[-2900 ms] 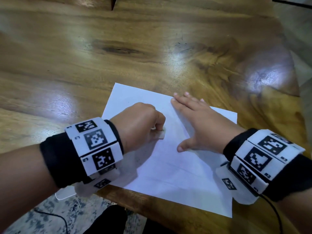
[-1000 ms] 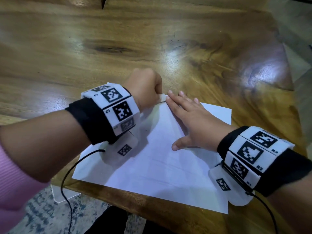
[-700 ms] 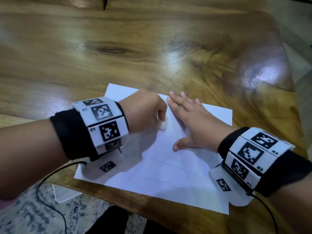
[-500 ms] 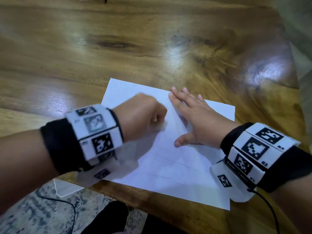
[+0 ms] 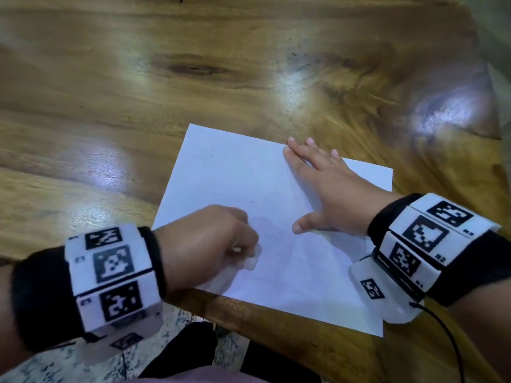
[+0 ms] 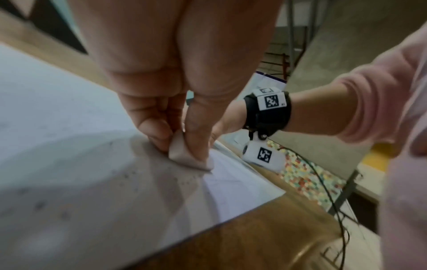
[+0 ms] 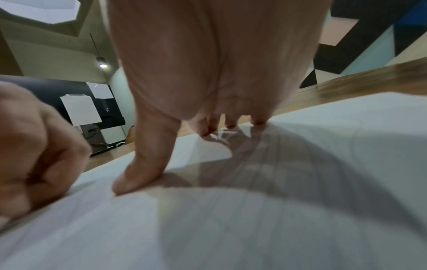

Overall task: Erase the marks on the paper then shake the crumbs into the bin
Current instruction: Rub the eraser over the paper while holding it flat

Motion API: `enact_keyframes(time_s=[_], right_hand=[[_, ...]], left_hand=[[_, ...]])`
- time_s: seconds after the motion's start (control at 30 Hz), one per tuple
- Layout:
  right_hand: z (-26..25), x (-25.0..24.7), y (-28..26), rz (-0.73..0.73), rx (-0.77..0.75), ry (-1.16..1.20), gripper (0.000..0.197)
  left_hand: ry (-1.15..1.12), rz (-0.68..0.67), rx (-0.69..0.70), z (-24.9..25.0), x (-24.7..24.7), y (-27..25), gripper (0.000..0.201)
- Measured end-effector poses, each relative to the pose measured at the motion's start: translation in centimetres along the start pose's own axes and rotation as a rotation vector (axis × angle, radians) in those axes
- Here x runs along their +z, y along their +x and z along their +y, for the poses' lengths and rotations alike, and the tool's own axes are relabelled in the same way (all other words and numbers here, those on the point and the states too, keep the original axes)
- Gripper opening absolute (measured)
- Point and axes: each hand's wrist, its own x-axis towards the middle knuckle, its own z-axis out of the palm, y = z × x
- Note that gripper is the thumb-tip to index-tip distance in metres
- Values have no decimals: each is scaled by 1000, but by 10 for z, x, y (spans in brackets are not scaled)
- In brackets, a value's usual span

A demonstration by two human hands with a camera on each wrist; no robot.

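Observation:
A white sheet of paper (image 5: 249, 189) lies on the wooden table (image 5: 193, 78) near its front edge. My left hand (image 5: 210, 244) pinches a small white eraser (image 5: 253, 261) between thumb and forefinger and presses it onto the paper's near left part. In the left wrist view the eraser (image 6: 187, 153) touches the sheet, with dark crumbs (image 6: 129, 175) scattered beside it. My right hand (image 5: 326, 194) lies flat, fingers straight, pressing the paper's right half down. The right wrist view shows its thumb (image 7: 143, 171) on the paper (image 7: 300, 127). No bin is in view.
Bare glossy wood stretches beyond and to the left of the paper. The table's front edge (image 5: 276, 322) runs just under the sheet. Below it lies patterned floor (image 5: 69, 363). A thin black cable (image 5: 453, 344) hangs from the right wrist.
The left hand has rubbed the eraser from the paper's far edge back toward me, now near the front left. The right hand has stayed flat on the sheet.

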Motion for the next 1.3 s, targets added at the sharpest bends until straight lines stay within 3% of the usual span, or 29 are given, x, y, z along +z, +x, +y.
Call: enact_keyframes(time_s=[0.03, 0.17, 0.23, 0.3, 0.43, 0.6, 0.67, 0.73, 0.83, 0.9, 1.0, 1.07, 1.1, 1.17, 1.23, 1.3], right_hand=[[0, 0, 0, 1, 0, 4, 118], [-1, 0, 0, 3, 2, 5, 119], [-1, 0, 0, 4, -1, 6, 118], [0, 0, 0, 3, -1, 6, 118], [-1, 0, 0, 3, -1, 3, 119], [0, 1, 0, 9, -2, 10, 119], [0, 1, 1, 10, -5, 12, 119], [1, 1, 1, 9, -4, 8, 119], [0, 0, 1, 5, -2, 9, 119], [0, 0, 1, 5, -1, 11, 119], [-1, -1, 0, 5, -1, 17, 119], [0, 0, 0, 6, -3, 19, 119], [0, 0, 0, 7, -4, 20, 119], [0, 0, 1, 9, -3, 22, 119], [0, 1, 1, 6, -4, 15, 119], [1, 1, 1, 11, -3, 8, 119]], left_hand=[[-16, 5, -10, -1, -3, 0, 9], [94, 292, -85, -6, -33, 39, 11], [108, 338, -100, -9, -33, 49, 11], [78, 302, -36, -9, -21, 33, 18], [-25, 14, -31, -6, -6, -3, 4], [133, 352, -124, -11, -38, 42, 10], [140, 376, -94, -12, -34, 43, 13], [70, 263, -1, -8, -22, 23, 13], [9, -38, -25, -5, -10, 3, 6], [33, 10, -48, -6, -18, 13, 4], [114, 306, -155, -5, -34, 38, 8], [132, 356, -161, -6, -32, 41, 11], [120, 318, -110, -6, -28, 36, 12], [82, 117, -31, -6, -18, 21, 12], [66, -93, -48, -5, -17, 15, 5], [109, -10, -42, -6, -25, 26, 6]])
